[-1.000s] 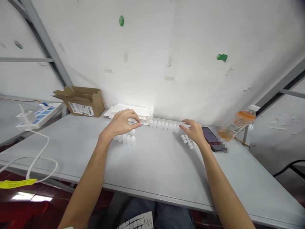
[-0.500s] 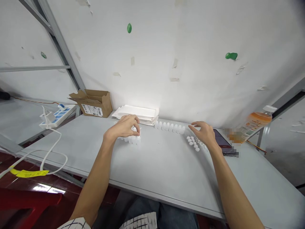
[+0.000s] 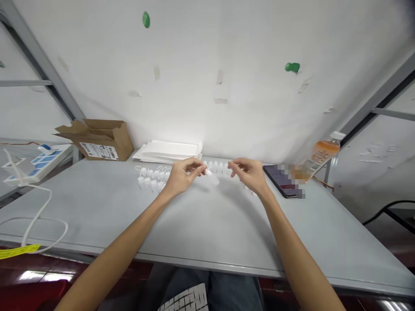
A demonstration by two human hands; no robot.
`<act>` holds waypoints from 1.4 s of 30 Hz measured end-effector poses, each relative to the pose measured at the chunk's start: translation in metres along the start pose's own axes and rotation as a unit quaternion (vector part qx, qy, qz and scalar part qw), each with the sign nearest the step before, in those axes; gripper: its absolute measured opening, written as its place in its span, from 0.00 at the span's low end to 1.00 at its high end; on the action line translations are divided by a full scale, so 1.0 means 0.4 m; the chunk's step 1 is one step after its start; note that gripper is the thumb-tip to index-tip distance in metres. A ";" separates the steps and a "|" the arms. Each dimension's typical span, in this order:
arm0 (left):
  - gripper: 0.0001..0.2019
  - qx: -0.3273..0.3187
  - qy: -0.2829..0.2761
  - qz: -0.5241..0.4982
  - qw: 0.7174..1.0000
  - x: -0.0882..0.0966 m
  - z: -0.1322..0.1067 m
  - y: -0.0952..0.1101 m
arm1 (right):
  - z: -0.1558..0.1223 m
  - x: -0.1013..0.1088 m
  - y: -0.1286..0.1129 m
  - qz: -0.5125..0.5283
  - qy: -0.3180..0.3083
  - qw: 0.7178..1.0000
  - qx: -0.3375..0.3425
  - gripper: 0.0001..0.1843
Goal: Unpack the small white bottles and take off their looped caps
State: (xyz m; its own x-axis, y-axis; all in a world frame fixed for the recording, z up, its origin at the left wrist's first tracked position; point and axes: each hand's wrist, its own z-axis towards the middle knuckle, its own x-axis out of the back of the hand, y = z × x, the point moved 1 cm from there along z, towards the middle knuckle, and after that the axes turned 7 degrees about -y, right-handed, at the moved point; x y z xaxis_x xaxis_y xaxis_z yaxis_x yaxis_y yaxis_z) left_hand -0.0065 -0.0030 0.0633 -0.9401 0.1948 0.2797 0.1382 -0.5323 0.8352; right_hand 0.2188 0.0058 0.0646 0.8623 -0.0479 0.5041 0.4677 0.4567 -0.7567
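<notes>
My left hand [image 3: 180, 178] is raised over the grey table [image 3: 201, 220], its fingers pinched on a small white bottle [image 3: 212, 177] that points to the right. My right hand [image 3: 249, 173] is close beside it, fingers curled in a pinch; what they hold is too small to make out. A cluster of small white bottles [image 3: 151, 178] stands left of my left hand. A row of white bottles [image 3: 218, 166] runs along the wall behind both hands. Small white caps [image 3: 249, 190] lie partly hidden under my right hand.
A stack of white sheets [image 3: 168, 151] lies against the wall. An open cardboard box [image 3: 97, 139] sits at the back left. A phone [image 3: 281, 180] and an orange drink bottle [image 3: 319, 157] lie to the right. A power strip [image 3: 29, 164] with a white cable [image 3: 42, 216] is at the far left.
My left hand has lifted a white bottle from the cluster and moved right. My right hand has left the caps and come left to meet it. The camera view has shifted.
</notes>
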 end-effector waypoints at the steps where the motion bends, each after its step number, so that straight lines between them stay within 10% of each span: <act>1: 0.11 0.018 0.007 -0.024 1.000 -0.014 0.001 -0.017 | -0.005 -0.020 -0.007 0.020 -0.063 0.998 -0.006 0.15; 7: 0.16 0.081 0.056 -0.081 0.992 -0.060 -0.004 -0.068 | -0.025 -0.085 -0.012 0.110 -0.238 0.964 -0.038 0.15; 19: 0.14 0.095 -0.053 0.229 0.967 -0.073 -0.023 -0.084 | -0.019 -0.071 0.022 0.027 -0.222 0.974 -0.040 0.19; 31: 0.23 0.233 0.004 -0.114 0.966 -0.088 -0.014 -0.103 | -0.018 -0.089 0.006 -0.203 -0.156 0.966 0.024 0.12; 42: 0.24 0.247 0.084 -0.197 0.945 -0.115 -0.029 -0.094 | -0.016 -0.086 -0.004 -0.239 -0.141 0.961 0.026 0.11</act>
State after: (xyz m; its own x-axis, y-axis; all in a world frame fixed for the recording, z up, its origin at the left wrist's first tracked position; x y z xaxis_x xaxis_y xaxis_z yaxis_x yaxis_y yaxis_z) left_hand 0.0279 -0.0014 0.0137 -0.9796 0.1415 -0.1428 -0.1425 0.0122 0.9897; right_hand 0.1898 0.0010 0.0459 0.4621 -0.0236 0.8865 0.7802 0.4861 -0.3938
